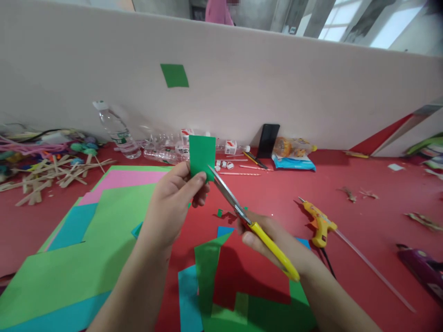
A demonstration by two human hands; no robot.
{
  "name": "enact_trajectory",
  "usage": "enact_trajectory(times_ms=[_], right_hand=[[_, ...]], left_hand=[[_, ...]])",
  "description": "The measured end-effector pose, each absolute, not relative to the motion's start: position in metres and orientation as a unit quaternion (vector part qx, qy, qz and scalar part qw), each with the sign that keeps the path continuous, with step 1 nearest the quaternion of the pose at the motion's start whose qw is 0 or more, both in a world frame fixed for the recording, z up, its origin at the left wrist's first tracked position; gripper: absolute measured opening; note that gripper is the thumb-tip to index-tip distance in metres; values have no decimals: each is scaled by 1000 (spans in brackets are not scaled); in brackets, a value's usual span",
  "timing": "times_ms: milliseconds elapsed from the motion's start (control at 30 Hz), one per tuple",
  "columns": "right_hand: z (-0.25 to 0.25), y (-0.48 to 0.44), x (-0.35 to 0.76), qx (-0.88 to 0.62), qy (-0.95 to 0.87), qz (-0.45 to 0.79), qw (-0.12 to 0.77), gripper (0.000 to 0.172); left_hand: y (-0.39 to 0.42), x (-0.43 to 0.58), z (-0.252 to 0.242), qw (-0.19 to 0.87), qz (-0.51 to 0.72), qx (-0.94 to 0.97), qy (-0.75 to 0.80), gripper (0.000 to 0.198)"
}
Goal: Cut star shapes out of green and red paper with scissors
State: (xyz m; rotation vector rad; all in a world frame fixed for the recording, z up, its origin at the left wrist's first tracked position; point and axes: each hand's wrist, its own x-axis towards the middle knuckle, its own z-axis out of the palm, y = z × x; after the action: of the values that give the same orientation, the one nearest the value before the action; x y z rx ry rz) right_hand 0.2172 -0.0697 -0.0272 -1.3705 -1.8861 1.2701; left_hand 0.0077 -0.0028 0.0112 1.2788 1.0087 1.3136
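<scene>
Head: left grip (176,190) pinches green paper (201,153); right grip (271,228) clasps scissors (257,230).

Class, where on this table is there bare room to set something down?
Bare red tabletop shows between the clear glue stick and purple glue gun, and between the snack packet and yellow glue gun. Crowded: the left, with wooden sticks and paper sheets; the back left, with bottles; below the right hand, with cut paper.

L hand (175,193) raised & pinching; R hand (258,232) curled, gripping.
</scene>
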Motion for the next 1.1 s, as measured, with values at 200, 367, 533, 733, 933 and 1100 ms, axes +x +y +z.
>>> enact_trajectory(times_ms=[200,367,533,733,933,1100], right_hand=[[-29,-71,215,-495,-666,487,271,60],[-28,-71,214,-493,-659,491,285,61],[-31,-75,210,-458,-640,524,326,63],[-40,-76,207,-450,-625,528,358,59],[-39,-75,210,-457,-626,515,366,58],[-37,-69,207,-480,-576,499,434,55]], left_hand=[[-7,10,14,493,504,549,449,12],[-8,12,18,514,489,559,429,12],[-8,11,13,541,497,544,406,13],[-10,15,8,592,503,504,378,14],[-9,13,13,601,486,512,374,11],[-7,8,7,567,404,594,403,12]])
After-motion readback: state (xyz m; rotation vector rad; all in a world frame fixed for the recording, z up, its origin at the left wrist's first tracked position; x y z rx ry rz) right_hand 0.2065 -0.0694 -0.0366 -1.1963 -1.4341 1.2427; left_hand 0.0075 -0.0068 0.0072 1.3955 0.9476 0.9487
